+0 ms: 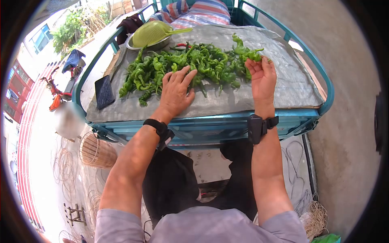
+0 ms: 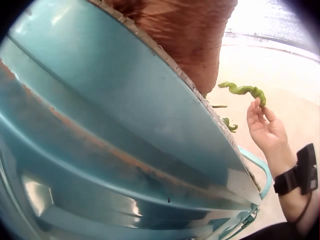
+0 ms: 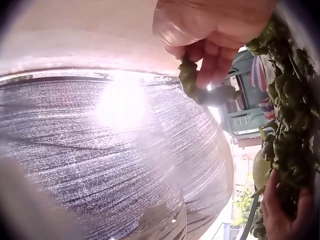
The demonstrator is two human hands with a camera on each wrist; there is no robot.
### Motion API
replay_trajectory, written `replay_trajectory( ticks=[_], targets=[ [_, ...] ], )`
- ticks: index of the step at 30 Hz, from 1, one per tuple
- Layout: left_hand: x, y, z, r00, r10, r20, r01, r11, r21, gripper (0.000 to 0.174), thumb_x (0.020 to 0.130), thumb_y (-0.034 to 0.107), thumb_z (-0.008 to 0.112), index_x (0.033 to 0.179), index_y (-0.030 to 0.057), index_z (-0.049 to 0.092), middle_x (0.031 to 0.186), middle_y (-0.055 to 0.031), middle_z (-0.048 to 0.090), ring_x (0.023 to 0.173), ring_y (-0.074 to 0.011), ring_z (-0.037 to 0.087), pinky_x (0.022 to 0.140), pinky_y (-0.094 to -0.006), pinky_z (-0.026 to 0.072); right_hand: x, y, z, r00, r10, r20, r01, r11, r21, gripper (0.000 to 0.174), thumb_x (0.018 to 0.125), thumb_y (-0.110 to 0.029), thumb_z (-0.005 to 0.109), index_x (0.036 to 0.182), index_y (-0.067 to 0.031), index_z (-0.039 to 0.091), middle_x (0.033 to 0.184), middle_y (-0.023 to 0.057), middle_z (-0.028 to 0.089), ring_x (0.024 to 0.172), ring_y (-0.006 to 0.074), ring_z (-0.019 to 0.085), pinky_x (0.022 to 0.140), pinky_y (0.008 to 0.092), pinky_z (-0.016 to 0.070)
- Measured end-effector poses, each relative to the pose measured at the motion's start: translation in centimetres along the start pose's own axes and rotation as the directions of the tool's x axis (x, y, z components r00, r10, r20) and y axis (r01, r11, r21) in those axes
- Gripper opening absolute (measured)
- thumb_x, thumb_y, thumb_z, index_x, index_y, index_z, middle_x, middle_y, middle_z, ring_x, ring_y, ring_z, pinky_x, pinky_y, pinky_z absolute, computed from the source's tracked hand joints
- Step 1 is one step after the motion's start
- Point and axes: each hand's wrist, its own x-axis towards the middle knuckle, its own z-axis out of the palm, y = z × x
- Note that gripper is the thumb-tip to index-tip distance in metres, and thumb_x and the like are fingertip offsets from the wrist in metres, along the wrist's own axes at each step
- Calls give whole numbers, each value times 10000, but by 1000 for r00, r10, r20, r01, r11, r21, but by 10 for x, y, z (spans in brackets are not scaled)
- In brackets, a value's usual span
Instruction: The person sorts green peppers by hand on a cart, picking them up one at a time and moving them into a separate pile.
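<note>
A heap of twisted green peppers (image 1: 210,65) lies on a grey woven sheet (image 1: 219,103) spread over the bed of a blue cart. My right hand (image 1: 263,77) is raised at the heap's right side and pinches one curly green pepper (image 2: 245,90) by its end between thumb and fingers. In the right wrist view this pepper hangs below the right fingers. My left hand (image 1: 177,91) rests palm down on the near edge of the heap, its fingers spread and touching the peppers. What lies beneath that palm is hidden.
A phone (image 1: 104,92) lies left of the heap. Behind it stand a metal bowl (image 1: 131,43) and a yellow-green strainer (image 1: 150,33). Blue rails (image 1: 326,77) border the cart bed, with striped bags (image 1: 206,14) at the back. A wicker basket (image 1: 97,150) stands on the ground at left.
</note>
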Motion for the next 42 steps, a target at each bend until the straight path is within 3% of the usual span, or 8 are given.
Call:
replay_trajectory(
  ticks=[10,19,23,24,28,34,38,42],
  targets=[
    [0,-2,0,1000,-3,-6,2,1000,-8,640,817,163,683,1431,171,506,1483,-79,487,1300,-261,497,1153,-458,267,-3,13,-29,924,208,-320,-344,818,-462,228,975,-163,650,1076,16,553,890,95,642,719,210,736,485,298,582],
    [-3,-4,1,1000,-20,-8,19,999,-46,631,821,168,685,1429,172,516,1485,-85,485,1315,-268,485,1157,-466,263,-14,4,-21,968,12,-250,-200,638,-743,406,974,-197,660,1265,22,483,805,81,639,434,107,532,384,257,426],
    [-2,-2,0,1000,-22,-13,21,999,-41,635,822,163,688,1433,175,517,1473,-88,495,1323,-271,480,1159,-473,261,-17,7,-31,961,-214,177,175,-29,-984,279,896,-201,705,1148,-104,634,975,61,650,813,199,664,652,370,521],
    [-2,-1,-1,1000,-26,-4,26,999,-47,641,820,162,693,1436,177,516,1467,-87,501,1327,-269,476,1159,-474,262,-22,-2,-19,986,-130,102,94,-66,-993,260,848,-171,704,1106,-171,675,1106,48,631,1023,258,639,793,429,515],
    [-2,-2,-1,1000,-19,-17,18,998,-56,641,820,171,698,1434,178,516,1470,-82,499,1332,-265,472,1158,-470,266,-27,-9,-24,982,100,161,181,-238,-954,310,837,-93,666,1136,-173,668,1154,57,617,1037,322,654,812,465,526],
    [-1,-1,1,1000,-20,-12,20,1000,-10,636,817,171,694,1427,175,516,1468,-79,503,1319,-261,482,1155,-459,272,-24,-6,-34,965,125,231,250,-159,-955,273,881,-75,661,1146,-141,663,1087,95,629,976,328,667,793,452,530],
    [-1,-1,0,1000,-25,-3,25,999,-29,638,817,170,690,1429,177,512,1484,-73,493,1306,-264,496,1160,-454,265,-18,-3,-45,929,69,364,356,110,-928,246,900,-82,675,1141,-35,664,1027,106,665,931,235,672,799,344,536],
    [-2,0,0,1000,-18,-11,18,1000,-26,616,822,157,681,1417,165,522,1461,-80,505,1294,-259,503,1151,-461,275,-13,-1,-42,985,169,22,-63,482,-874,272,889,-78,701,1153,-19,670,1068,61,690,914,163,658,806,317,545]
  ],
)
